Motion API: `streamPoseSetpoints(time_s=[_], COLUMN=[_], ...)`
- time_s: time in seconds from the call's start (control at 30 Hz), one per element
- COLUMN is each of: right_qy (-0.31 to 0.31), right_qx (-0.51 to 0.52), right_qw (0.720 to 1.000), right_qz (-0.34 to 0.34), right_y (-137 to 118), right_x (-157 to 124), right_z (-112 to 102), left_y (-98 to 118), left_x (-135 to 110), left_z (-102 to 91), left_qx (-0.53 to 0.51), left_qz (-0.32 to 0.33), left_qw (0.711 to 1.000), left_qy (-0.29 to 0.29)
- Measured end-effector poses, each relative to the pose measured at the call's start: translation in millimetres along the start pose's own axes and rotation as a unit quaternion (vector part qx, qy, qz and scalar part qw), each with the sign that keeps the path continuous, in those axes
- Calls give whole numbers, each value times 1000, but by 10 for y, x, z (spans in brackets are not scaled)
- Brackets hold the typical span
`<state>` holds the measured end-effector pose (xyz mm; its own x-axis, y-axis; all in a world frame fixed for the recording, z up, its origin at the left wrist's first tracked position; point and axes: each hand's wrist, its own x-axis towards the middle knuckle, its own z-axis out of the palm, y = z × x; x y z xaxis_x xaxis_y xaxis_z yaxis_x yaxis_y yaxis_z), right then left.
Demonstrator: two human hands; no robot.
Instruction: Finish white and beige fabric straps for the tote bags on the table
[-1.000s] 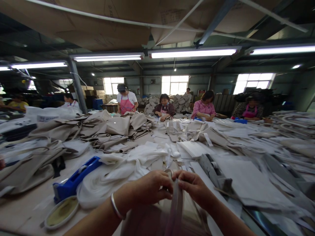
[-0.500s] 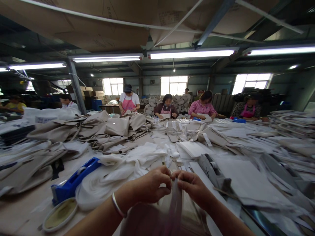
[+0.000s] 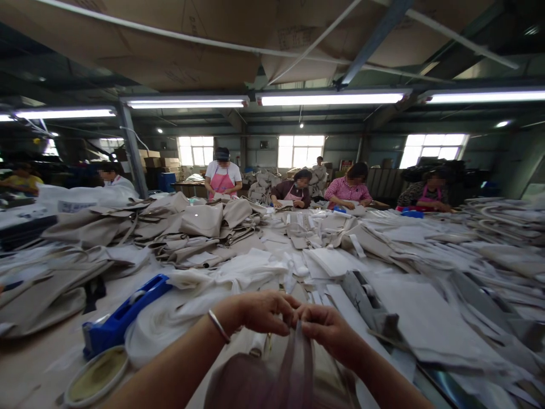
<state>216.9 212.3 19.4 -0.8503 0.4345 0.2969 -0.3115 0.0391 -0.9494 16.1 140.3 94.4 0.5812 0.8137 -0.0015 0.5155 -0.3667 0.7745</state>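
Both hands meet low over the table [image 3: 38,363]. The left hand [image 3: 264,311], a bangle [image 3: 218,325] on its wrist, and the right hand [image 3: 326,328] pinch the top of a thin, see-through bag [image 3: 298,363] between fingertips, the bag hanging down toward the person. Just left lie a blue tape dispenser [image 3: 123,314] and a round dish [image 3: 96,376], beside a heap of white cloth [image 3: 200,295]. Beige bags [image 3: 200,221] pile further back. Across the table, workers [image 3: 222,173] in pink aprons bend over their own piles under strip lights [image 3: 332,98].
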Motion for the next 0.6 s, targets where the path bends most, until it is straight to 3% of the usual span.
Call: streamPoseSetpoints(time_s=[0.2, 0.4, 0.6], right_qy=[34, 46, 45], right_qx=[-151, -298, -338], right_qw=[986, 943, 933], right_qz=[62, 141, 112], right_y=[-18, 36, -5], right_x=[42, 158, 267], right_z=[-75, -185, -237], left_y=[-179, -381, -445], left_x=[-78, -52, 48], left_z=[-6, 47, 26], left_qx=[27, 59, 96], left_qz=[-52, -118, -103], left_qw=[998, 991, 987], left_qy=[16, 23, 71])
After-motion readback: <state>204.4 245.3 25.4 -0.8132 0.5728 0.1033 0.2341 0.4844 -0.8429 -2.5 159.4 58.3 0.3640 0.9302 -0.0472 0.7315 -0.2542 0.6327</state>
